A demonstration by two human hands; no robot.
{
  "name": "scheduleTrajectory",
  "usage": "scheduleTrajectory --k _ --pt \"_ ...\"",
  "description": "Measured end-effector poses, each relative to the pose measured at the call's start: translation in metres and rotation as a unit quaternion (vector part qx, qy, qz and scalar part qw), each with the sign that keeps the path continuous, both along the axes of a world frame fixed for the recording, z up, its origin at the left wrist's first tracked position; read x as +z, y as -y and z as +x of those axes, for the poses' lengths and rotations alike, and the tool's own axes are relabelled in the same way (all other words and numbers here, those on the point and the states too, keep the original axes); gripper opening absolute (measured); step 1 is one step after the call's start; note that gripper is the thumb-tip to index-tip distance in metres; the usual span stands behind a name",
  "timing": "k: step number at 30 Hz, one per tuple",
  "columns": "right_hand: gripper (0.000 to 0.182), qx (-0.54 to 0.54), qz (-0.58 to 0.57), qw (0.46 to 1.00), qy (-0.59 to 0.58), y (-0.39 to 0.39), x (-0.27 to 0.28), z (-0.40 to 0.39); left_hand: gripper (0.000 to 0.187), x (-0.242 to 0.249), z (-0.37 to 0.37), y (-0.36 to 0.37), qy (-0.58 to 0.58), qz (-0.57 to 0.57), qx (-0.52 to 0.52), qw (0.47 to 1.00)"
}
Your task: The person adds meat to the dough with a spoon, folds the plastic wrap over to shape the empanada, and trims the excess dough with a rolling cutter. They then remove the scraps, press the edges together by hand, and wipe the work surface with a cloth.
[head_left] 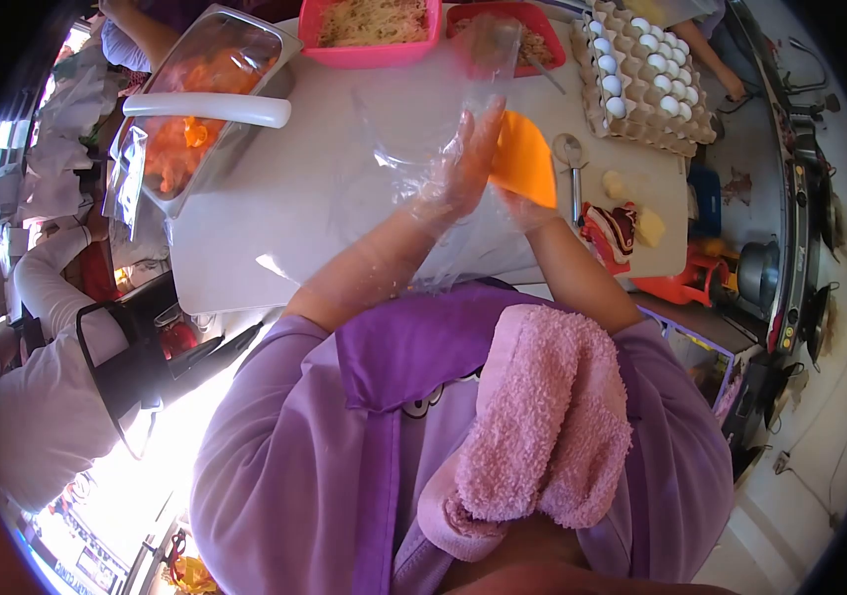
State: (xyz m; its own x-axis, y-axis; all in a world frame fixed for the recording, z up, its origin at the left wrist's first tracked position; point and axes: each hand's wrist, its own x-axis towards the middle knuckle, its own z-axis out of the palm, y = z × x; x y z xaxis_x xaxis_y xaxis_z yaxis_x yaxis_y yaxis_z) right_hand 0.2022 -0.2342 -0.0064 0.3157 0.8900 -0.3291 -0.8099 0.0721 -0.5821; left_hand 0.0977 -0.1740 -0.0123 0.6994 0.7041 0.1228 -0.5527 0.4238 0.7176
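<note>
My left hand (463, 164), in a thin clear plastic glove, is raised over the white table (275, 218) and grips a clear plastic bag (413, 109) that hangs open in front of it. My right hand (525, 210), also gloved, holds an orange flat plastic scoop (525, 159) right beside the bag's opening and touching my left hand. Most of my right hand's fingers are hidden behind the scoop. A pink towel (532, 426) lies over my purple-clad shoulder.
A metal tray of orange food (200, 109) with a white handle stands at the left. At the back are a pink tub of noodles (369, 30), a red tub (532, 40) and an egg tray (646, 79). A metal utensil (572, 164) lies nearby. A person in white (37, 397) sits left.
</note>
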Motion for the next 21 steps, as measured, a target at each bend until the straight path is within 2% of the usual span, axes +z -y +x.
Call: scheduleTrajectory --k 1,2,3,4,5,6,7,8,9,10,12,13,15,16,17,18,19,21 --pt "0.046 -0.004 0.051 0.999 0.004 0.005 -0.004 0.005 0.068 -0.001 0.003 -0.001 -0.022 0.045 0.008 0.999" --pt "0.048 0.041 0.154 0.984 0.081 0.010 -0.012 0.012 0.069 0.002 0.003 -0.001 -0.044 0.090 0.016 0.995" --pt "0.048 0.040 0.154 0.984 0.080 0.013 -0.021 0.020 0.069 0.005 0.002 -0.002 -0.044 0.089 0.015 0.995" --pt "0.048 0.022 0.143 0.972 0.185 0.013 -0.027 0.028 0.073 0.019 -0.002 -0.005 0.043 -0.027 -0.039 0.998" --pt "0.049 0.004 0.130 0.949 0.287 0.015 -0.028 0.034 0.078 0.028 -0.007 -0.008 0.128 -0.143 -0.091 0.977" --pt "0.049 0.003 0.129 0.949 0.286 0.019 -0.026 0.041 0.078 0.031 -0.014 -0.009 0.127 -0.144 -0.092 0.977" --pt "0.048 0.022 0.123 0.983 0.132 0.021 -0.015 0.048 0.080 0.033 -0.023 -0.011 0.140 -0.189 -0.076 0.969" --pt "0.048 0.039 0.115 0.992 -0.026 0.023 -0.004 0.054 0.082 0.033 -0.031 -0.015 0.151 -0.232 -0.061 0.959" --pt "0.047 0.054 0.104 0.976 -0.184 0.026 0.001 0.059 0.082 0.030 -0.040 -0.019 0.148 -0.233 -0.063 0.959" --pt "0.047 0.052 0.102 0.976 -0.186 0.031 -0.001 0.064 0.084 0.026 -0.052 -0.022 0.128 -0.249 -0.037 0.959" --pt "0.046 -0.027 0.062 0.958 -0.280 0.034 -0.005 0.075 0.093 0.011 -0.070 -0.026 0.100 -0.272 0.012 0.957" --pt "0.046 -0.028 0.061 0.958 -0.281 0.035 -0.006 0.080 0.093 -0.005 -0.079 -0.027 0.099 -0.272 0.012 0.957" --pt "0.045 -0.080 0.026 0.978 -0.192 0.039 -0.009 0.085 0.077 -0.046 -0.102 -0.025 0.049 -0.265 0.046 0.962" --pt "0.045 -0.080 0.025 0.978 -0.193 0.039 -0.009 0.086 0.073 -0.060 -0.119 -0.021 -0.100 -0.154 0.083 0.980" --pt "0.044 -0.096 0.015 0.976 -0.196 0.039 -0.009 0.087 0.069 -0.078 -0.137 -0.019 -0.245 -0.036 0.116 0.962" --pt "0.043 -0.113 0.006 0.974 -0.199 0.038 -0.008 0.089 0.058 -0.125 -0.161 -0.018 -0.417 0.155 0.188 0.876" --pt "0.043 -0.114 0.004 0.973 -0.199 0.039 -0.006 0.090 0.047 -0.161 -0.180 -0.018 -0.556 0.333 0.246 0.721" --pt "0.040 -0.096 0.018 0.972 -0.213 0.039 0.001 0.088 0.038 -0.100 -0.215 0.008 -0.636 0.390 0.224 0.627"
